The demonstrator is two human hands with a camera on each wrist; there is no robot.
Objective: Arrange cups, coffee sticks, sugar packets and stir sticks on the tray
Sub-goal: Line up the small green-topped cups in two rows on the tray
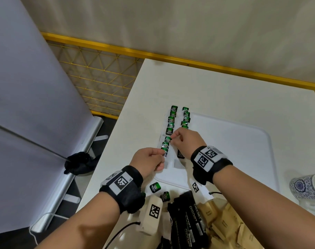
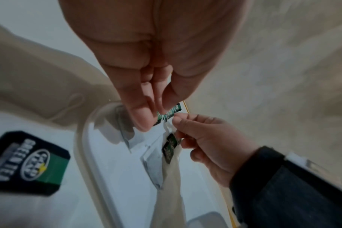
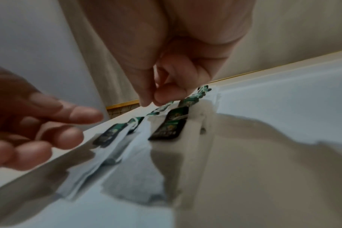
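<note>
White tray (image 1: pixel 242 141) on a white table (image 1: pixel 171 78), seen from the head view, with 2 columns of green tea bag tags (image 1: pixel 171 119) laid along its left edge. Left hand (image 1: pixel 147 159) pinches the near tag (image 1: pixel 165 152) of the left column between thumb and fingers; right hand (image 1: pixel 186 139) pinches a tag (image 1: pixel 168 139) just beyond it, fingers curled. Near the tray's near edge, off it: 2 loose green tea tags (image 1: pixel 155 187), black Chocmet sticks (image 1: pixel 190 212) and brown paper packets (image 1: pixel 228 223). A blue-patterned cup (image 1: pixel 304 187) stands on the table at the right, beside the tray
</note>
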